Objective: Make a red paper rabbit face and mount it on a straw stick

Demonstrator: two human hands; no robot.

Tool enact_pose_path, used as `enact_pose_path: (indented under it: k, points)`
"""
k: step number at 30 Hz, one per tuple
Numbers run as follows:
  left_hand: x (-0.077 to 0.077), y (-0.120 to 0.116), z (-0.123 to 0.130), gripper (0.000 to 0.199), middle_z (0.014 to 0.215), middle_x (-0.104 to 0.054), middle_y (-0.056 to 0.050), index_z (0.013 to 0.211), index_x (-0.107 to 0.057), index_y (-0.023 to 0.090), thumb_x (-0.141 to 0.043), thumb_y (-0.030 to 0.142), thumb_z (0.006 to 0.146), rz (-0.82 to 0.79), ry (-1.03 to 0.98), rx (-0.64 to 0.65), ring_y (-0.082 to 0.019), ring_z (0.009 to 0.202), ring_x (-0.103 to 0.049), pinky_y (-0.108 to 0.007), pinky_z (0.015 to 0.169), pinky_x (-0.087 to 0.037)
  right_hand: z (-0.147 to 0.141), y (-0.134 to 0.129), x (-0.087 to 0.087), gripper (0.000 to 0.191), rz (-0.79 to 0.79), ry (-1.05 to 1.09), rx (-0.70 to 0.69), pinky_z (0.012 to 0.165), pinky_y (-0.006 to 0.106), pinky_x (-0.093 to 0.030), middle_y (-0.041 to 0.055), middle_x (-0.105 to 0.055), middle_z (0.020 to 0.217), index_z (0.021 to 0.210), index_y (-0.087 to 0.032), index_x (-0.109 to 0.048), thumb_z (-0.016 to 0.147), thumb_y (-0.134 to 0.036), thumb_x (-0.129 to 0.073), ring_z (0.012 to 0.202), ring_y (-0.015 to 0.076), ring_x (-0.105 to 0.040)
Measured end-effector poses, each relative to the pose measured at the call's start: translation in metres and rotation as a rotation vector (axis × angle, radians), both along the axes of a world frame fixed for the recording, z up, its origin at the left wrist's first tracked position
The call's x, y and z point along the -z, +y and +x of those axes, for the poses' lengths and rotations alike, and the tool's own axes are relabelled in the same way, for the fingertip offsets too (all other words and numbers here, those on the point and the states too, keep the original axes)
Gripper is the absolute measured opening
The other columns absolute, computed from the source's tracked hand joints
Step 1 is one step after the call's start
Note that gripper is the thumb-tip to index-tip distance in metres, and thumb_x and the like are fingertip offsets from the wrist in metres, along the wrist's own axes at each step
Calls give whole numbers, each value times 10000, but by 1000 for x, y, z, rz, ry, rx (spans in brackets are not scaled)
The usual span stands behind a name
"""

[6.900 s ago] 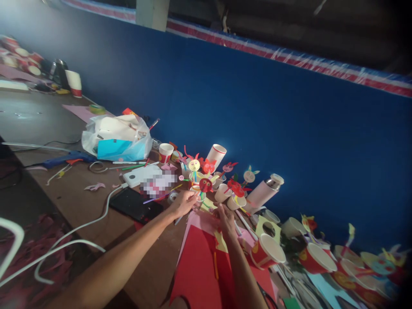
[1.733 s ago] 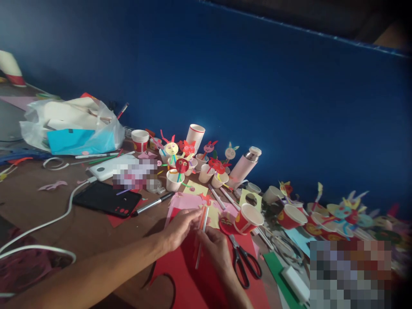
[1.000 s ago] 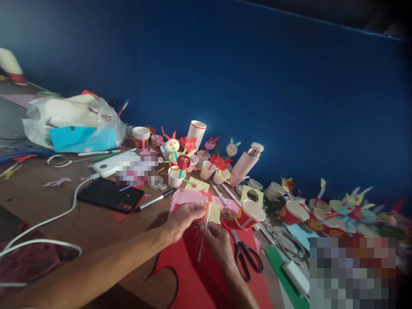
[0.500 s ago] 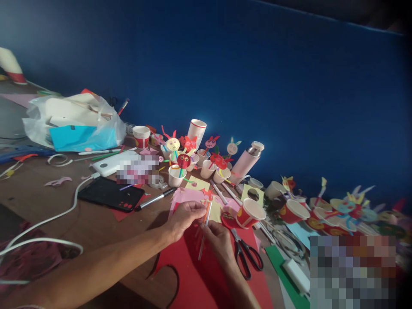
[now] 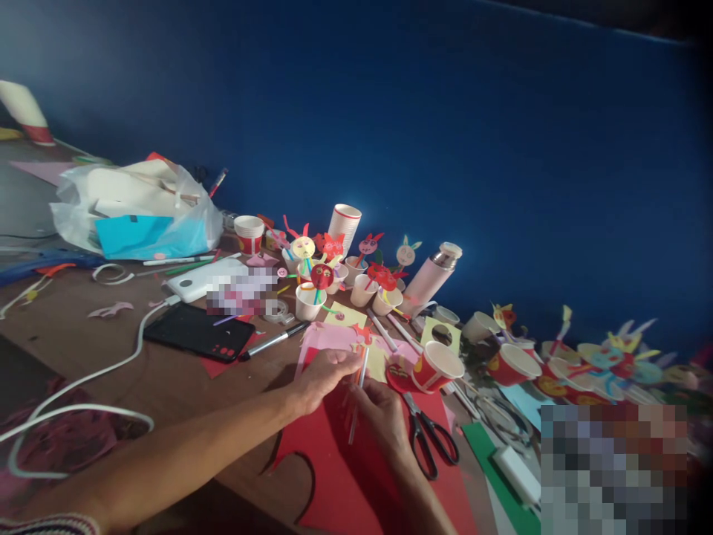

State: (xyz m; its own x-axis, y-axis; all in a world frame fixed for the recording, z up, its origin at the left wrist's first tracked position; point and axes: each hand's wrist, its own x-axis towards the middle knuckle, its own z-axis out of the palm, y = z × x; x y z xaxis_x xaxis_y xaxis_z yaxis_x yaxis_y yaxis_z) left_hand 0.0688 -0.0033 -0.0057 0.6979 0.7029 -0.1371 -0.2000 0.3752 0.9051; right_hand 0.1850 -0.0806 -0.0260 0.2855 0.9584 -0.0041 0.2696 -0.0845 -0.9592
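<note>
My left hand [image 5: 323, 377] and my right hand [image 5: 377, 411] meet over a red paper sheet [image 5: 356, 475] on the brown table [image 5: 111, 349]. Between their fingertips they pinch a small bundle of thin straws [image 5: 358, 383], white and orange, pointing up and slightly right. Black-handled scissors [image 5: 428, 438] lie just right of my right hand. A red paper cup [image 5: 437, 366] lies on its side beyond the scissors. Pink paper [image 5: 328, 336] and yellow paper [image 5: 345, 317] lie past my fingers.
Small white cups with paper animal faces on sticks [image 5: 334, 275] cluster against the blue wall. A pink flask [image 5: 431, 276], a black phone [image 5: 197, 332], a pen [image 5: 272, 342], a white cable [image 5: 83, 386], a plastic bag [image 5: 139, 215] and more decorated cups [image 5: 557, 357] surround the spot.
Since the oldest frame my hands came back from the cup figures to the red paper and took up the straws. Over the last second they hold nearly still; the view drifts slightly.
</note>
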Motion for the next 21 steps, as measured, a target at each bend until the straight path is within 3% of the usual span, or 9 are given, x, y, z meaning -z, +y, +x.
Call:
enact_pose_path:
  k: [13,21]
  points:
    - [10,1,6,346,757,-668,-94,815,-668,88,-682,392,651,-244,-90,3,-166,654,-589,-255,613,-397,-3,2,0,327,-27,64,-40,433,200,-247,-48,-392,487,574,-142,-522,739,-424,-551,460,73,-313]
    - [0,1,5,335,752,-680,-102,798,-658,83,-703,369,629,-263,-64,-80,-186,679,-609,-285,654,-427,0,1,-8,371,17,56,-53,459,209,-262,-46,-372,493,544,-153,-487,760,-452,-519,484,83,-321]
